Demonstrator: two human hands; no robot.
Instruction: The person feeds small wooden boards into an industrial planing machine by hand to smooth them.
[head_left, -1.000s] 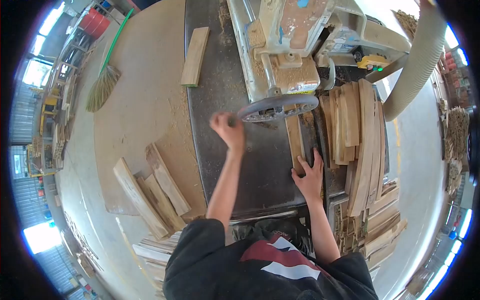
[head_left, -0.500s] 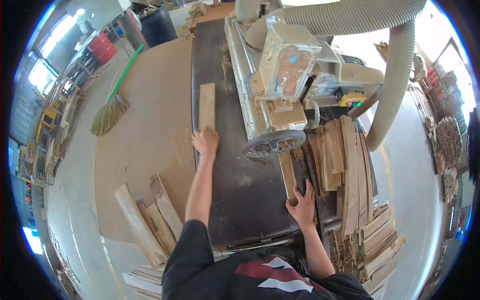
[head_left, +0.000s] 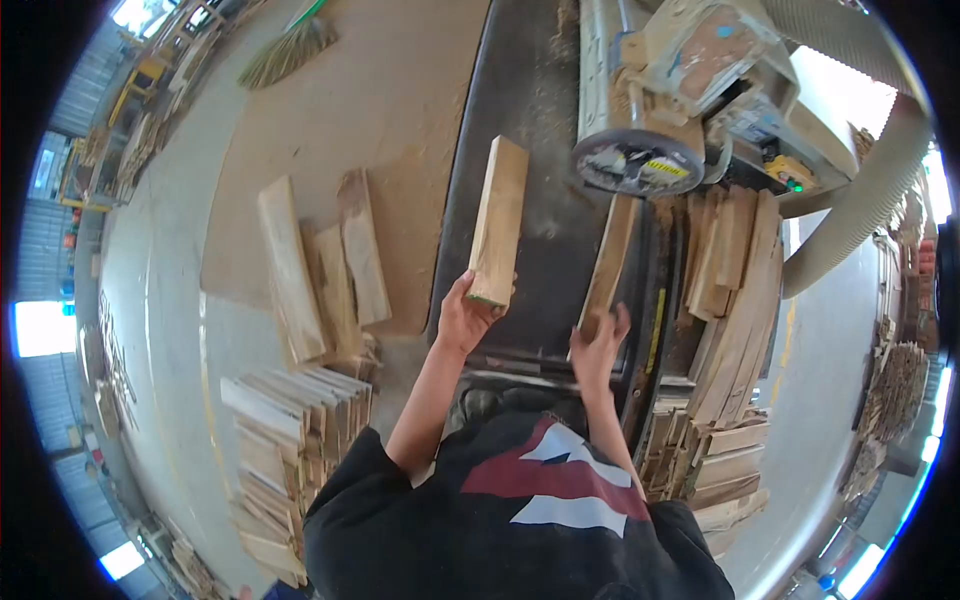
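My left hand is closed around the near end of a wooden board, which is raised at a tilt over the dark machine table. A second, narrower board lies on the table at the right, its far end beneath the handwheel of the machine. At that board's near end is my right hand, its fingers apart and slightly blurred; it seems to touch the board without wrapping round it.
Several boards lie to the right of the table, with stacked wood below. More boards and a stack stand at the left. A broom lies on the brown sheet. A ribbed hose hangs at right.
My left hand has drawn its board back towards me and lifted its far end off the table. My right hand remains near the narrow board's end, fingers moving. The view has shifted towards my body.
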